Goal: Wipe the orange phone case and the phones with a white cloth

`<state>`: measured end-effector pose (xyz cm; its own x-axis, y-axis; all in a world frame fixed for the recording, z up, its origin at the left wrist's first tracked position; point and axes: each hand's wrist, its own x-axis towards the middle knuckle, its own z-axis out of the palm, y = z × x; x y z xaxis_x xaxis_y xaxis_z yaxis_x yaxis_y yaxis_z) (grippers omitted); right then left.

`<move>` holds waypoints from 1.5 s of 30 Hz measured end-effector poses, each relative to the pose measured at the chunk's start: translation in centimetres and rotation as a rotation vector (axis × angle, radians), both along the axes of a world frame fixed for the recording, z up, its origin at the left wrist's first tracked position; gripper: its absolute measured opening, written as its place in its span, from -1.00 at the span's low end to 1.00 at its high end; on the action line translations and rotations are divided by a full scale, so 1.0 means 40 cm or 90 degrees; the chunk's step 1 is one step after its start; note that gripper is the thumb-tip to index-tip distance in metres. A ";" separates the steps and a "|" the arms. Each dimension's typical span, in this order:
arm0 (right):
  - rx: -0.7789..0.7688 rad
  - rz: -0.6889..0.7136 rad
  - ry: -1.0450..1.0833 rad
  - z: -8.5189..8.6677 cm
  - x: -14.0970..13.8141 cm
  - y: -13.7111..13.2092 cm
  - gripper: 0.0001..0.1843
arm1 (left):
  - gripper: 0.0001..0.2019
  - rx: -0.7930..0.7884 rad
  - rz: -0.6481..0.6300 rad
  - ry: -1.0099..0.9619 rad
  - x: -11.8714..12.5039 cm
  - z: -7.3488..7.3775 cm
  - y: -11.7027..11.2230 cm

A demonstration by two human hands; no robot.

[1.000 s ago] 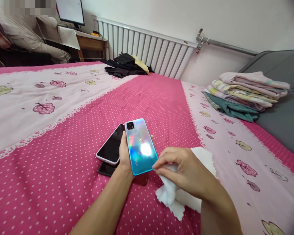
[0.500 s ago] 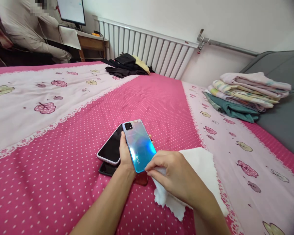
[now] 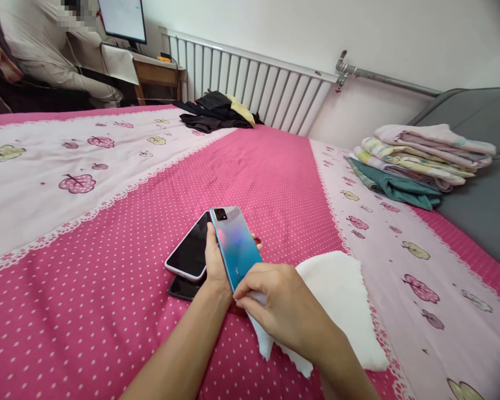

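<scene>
A shiny phone (image 3: pixel 236 239), silver fading to blue, lies back side up in my left hand (image 3: pixel 215 261). The thumb runs along its left edge, and fingertips show past its right edge. My right hand (image 3: pixel 275 297) pinches a white cloth (image 3: pixel 335 294) at the phone's lower end and covers that corner. Much of the cloth trails onto the bed on the right. Under and beside my left hand, a phone with a pale rim (image 3: pixel 188 247) lies screen up, partly over a black phone (image 3: pixel 182 289). A reddish-brown thing below my hands is mostly hidden.
The bed has a pink dotted cover (image 3: pixel 120 289). Dark clothes (image 3: pixel 216 111) lie at its far side, and folded fabrics (image 3: pixel 425 155) are stacked at right by a grey headboard (image 3: pixel 483 205). Beyond are a radiator (image 3: pixel 250 83), a desk with a monitor (image 3: pixel 123 21) and a seated person (image 3: pixel 37 44).
My right hand, pinching the cloth, has shifted left and slightly down along the phone's lower end. The phone has tilted a little, and its bright blue reflection is gone.
</scene>
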<state>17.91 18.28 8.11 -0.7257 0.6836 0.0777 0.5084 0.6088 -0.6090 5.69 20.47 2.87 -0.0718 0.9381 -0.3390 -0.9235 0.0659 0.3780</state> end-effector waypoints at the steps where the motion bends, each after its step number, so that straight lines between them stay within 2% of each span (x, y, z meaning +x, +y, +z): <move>1: -0.004 0.002 0.005 0.000 0.000 -0.001 -0.83 | -0.33 -0.003 -0.001 0.005 0.002 -0.002 0.001; 7: 0.006 0.008 0.032 -0.003 -0.004 0.002 -0.84 | -0.30 -0.015 0.012 0.032 0.013 0.008 -0.001; 13: 0.046 -0.012 0.081 -0.011 -0.010 0.008 -0.85 | -0.34 0.077 -0.037 -0.004 0.025 0.004 -0.003; 17: 0.070 -0.042 0.130 -0.013 -0.012 0.012 -0.85 | -0.41 0.051 -0.011 -0.006 0.036 0.004 -0.009; 22: 0.109 -0.086 0.220 -0.007 -0.008 0.019 -0.86 | -0.43 0.051 -0.055 0.022 0.057 0.015 -0.029; 26: 0.152 -0.123 0.302 0.005 0.000 0.022 -0.86 | -0.58 0.107 -0.017 0.054 0.073 0.014 -0.031; 29: 0.203 -0.154 0.344 0.012 0.003 0.024 -0.86 | -0.60 0.172 -0.023 0.072 0.080 0.013 -0.026; 34: 0.309 -0.210 0.387 0.016 0.003 0.022 -0.89 | -0.51 0.242 -0.050 0.162 0.082 0.000 -0.027; 39: 0.412 -0.275 0.420 0.020 0.009 0.019 -0.87 | -0.38 0.301 -0.075 0.292 0.082 -0.034 -0.032; 42: 0.444 -0.304 0.431 0.022 0.014 0.021 -0.86 | -0.36 0.327 -0.089 0.386 0.079 -0.050 -0.032; 45: 0.438 -0.324 0.441 0.023 0.019 0.022 -0.86 | -0.35 0.330 -0.092 0.446 0.075 -0.049 -0.033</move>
